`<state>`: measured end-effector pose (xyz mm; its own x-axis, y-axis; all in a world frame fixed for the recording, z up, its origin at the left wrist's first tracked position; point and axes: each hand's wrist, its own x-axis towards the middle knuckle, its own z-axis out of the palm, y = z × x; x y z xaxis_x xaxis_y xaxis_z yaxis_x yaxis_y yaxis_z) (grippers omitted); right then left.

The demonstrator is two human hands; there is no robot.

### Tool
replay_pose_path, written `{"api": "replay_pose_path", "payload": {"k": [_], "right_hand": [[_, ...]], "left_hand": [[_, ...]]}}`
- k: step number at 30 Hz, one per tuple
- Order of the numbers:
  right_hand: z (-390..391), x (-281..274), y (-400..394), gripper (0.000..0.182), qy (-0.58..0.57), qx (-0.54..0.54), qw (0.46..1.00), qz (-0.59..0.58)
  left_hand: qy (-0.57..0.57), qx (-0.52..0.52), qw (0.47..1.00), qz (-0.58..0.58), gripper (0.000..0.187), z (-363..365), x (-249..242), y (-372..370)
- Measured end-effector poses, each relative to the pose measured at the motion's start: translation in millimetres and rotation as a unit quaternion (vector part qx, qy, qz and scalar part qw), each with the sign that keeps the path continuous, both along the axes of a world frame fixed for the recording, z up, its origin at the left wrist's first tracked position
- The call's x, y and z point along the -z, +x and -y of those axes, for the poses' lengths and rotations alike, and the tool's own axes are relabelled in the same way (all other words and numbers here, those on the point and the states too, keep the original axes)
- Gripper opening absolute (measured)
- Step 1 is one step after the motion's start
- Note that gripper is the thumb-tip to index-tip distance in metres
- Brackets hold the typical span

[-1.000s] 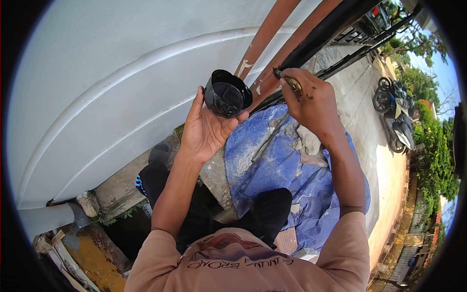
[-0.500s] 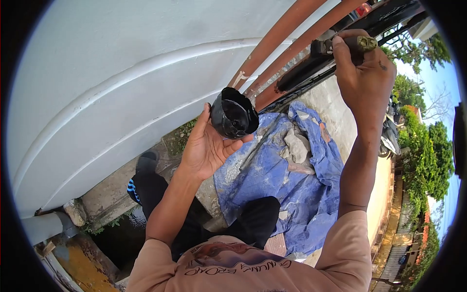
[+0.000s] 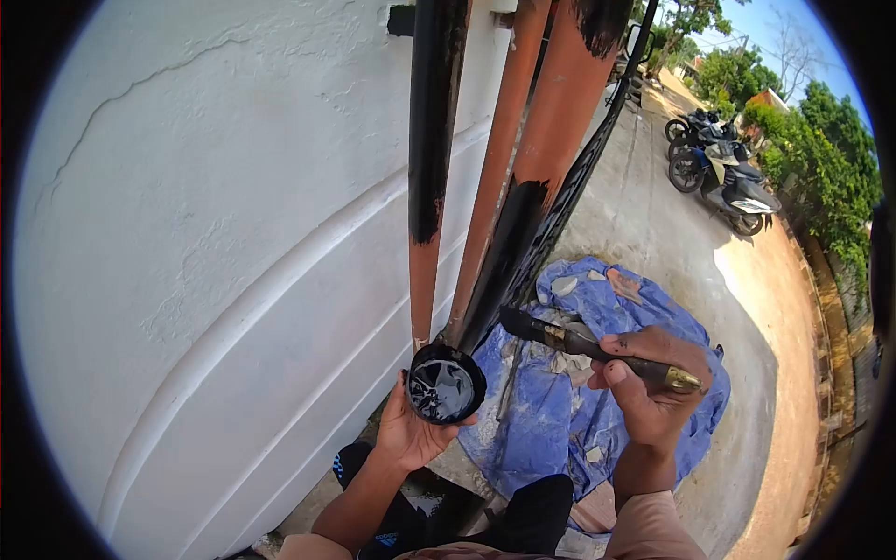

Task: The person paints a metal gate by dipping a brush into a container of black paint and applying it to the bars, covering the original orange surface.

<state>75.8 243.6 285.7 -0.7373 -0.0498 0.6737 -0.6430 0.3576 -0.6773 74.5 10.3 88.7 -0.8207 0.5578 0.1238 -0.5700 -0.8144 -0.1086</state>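
A round black cup (image 3: pixel 442 385) with glossy black paint inside rests in my left hand (image 3: pixel 415 437), whose fingers curl round its underside. My right hand (image 3: pixel 653 383) grips a paintbrush (image 3: pixel 579 343) by its handle. The brush's black bristles point left, apart from the cup and near the lower part of the poles. Just above the cup stand reddish-brown poles: a left pole (image 3: pixel 425 271) with a black upper part, a thin middle pole (image 3: pixel 499 149), and a wider one (image 3: pixel 565 103) with black patches at its top and lower part.
A white wall (image 3: pixel 233 187) fills the left side. A blue tarp (image 3: pixel 541 420) with rubble lies on the ground beyond my hands. Parked motorcycles (image 3: pixel 733 182) stand at the upper right, beside greenery (image 3: pixel 821 149). My legs in black trousers show at the bottom.
My right hand has come down from the upper right with the brush, which now points left near the cup. The view has shifted, showing more of the poles and the motorcycles.
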Motion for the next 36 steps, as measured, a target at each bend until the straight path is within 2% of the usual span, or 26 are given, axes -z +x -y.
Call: {"api": "replay_pose_path", "payload": {"k": [5, 8, 11, 14, 18, 25, 27, 28, 31, 32, 35, 36], "right_hand": [[-9, -49, 23, 0.015, -0.193, 0.008, 0.975, 0.108], [-7, -82, 31, 0.014, -0.267, 0.044, 0.956, 0.115], [14, -123, 41, 0.012, -0.23, 0.11, 0.961, 0.111], [26, -158, 47, 0.009, -0.1, 0.116, 0.982, 0.108], [45, -186, 43, 0.006, 0.028, 0.141, 0.978, 0.151], [52, -194, 30, 0.008, 0.093, 0.126, 0.965, 0.208], [49, -199, 30, 0.008, 0.046, 0.13, 0.968, 0.209], [47, -202, 32, 0.009, 0.026, 0.131, 0.969, 0.209], [43, -205, 37, 0.017, 0.084, 0.07, 0.985, 0.136], [45, -206, 43, 0.025, 0.103, 0.064, 0.98, 0.159], [57, -201, 51, 0.033, 0.195, 0.07, 0.974, 0.087], [56, -193, 54, 0.044, 0.245, 0.072, 0.965, 0.06]], "left_hand": [[-0.004, 0.056, 0.998, 0.039, 0.069, -9, -66, 2], [-0.018, 0.074, 0.997, 0.03, 0.07, -15, -100, 0], [-0.04, 0.108, 0.991, 0.064, 0.071, -15, -131, -4], [-0.025, 0.134, 0.99, 0.029, 0.071, -15, -163, -10], [-0.047, 0.167, 0.984, 0.034, 0.073, -8, -195, -15], [-0.046, 0.17, 0.984, 0.031, 0.071, -8, -219, -16], [-0.04, 0.16, 0.986, 0.03, 0.07, -10, -229, -18], [-0.038, 0.159, 0.986, 0.03, 0.07, -10, -231, -19], [-0.037, 0.15, 0.988, 0.028, 0.07, -8, -233, -28], [-0.041, 0.148, 0.988, 0.028, 0.07, -7, -232, -31], [-0.029, 0.139, 0.99, 0.014, 0.069, -3, -237, -38], [-0.022, 0.137, 0.99, 0.008, 0.069, -2, -239, -39]]}}
